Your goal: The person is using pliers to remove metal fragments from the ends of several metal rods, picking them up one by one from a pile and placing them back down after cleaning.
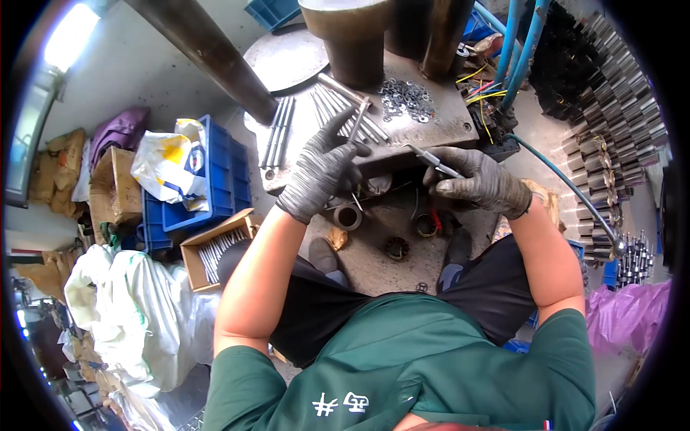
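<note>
My left hand point(320, 169), in a grey work glove, is at the front edge of the metal bench point(453, 122). Its index finger reaches forward, and thumb and fingers close on a short metal rod point(356, 123). My right hand point(485, 179), gloved too, grips a slim silver rod point(440, 162) whose thin bent tip points left. Straight metal rods point(279, 133) lie side by side on the bench, left of my left hand. Further rods point(330, 108) are spread beyond its fingers. A pile of small washer-like metal pieces point(406, 99) sits farther back.
Thick steel columns point(356, 54) rise from the bench. Blue hoses point(532, 54) and loose wires point(485, 93) are at its right. An open carton of rods point(215, 255) and a blue crate point(228, 183) stand left. Stacked metal cylinders point(596, 172) line the right side.
</note>
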Motion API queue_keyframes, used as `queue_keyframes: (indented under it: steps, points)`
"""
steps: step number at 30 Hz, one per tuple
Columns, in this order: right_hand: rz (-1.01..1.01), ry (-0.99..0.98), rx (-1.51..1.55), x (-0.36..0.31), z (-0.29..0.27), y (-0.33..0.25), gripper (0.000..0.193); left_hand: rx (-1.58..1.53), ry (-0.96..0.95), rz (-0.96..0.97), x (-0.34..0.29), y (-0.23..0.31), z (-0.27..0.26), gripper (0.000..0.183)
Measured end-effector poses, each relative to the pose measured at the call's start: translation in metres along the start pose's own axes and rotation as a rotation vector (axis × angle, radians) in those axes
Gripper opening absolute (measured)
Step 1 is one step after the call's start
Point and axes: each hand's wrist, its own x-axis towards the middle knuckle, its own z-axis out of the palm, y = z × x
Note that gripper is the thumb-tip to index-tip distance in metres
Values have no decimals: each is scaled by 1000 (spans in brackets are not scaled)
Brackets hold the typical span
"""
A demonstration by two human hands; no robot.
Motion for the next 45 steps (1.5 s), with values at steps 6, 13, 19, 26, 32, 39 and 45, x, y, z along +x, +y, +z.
queue_keyframes:
  steps: [6,13,19,26,32,39,45]
  points:
    - [-122,109,-47,2,-9,-2,51,1137,430,310,20,-13,-63,38]
    - [-205,240,-205,7,-19,-4,42,1610,534,252,30,-9,-73,27]
    - [-164,460,-215,15,-33,4,23,1508,567,395,29,-8,-59,31]
    - [-315,637,-869,32,-52,31,28,1247,445,188,34,-10,-33,31]
    - [-454,583,-1268,46,-50,50,38,1369,445,171,37,-15,-44,40]
    - [-369,550,-1450,43,-34,49,29,1183,435,-69,33,-4,-45,49]
    - [-483,579,-1354,43,-39,60,17,-60,487,123,30,-5,-71,46]
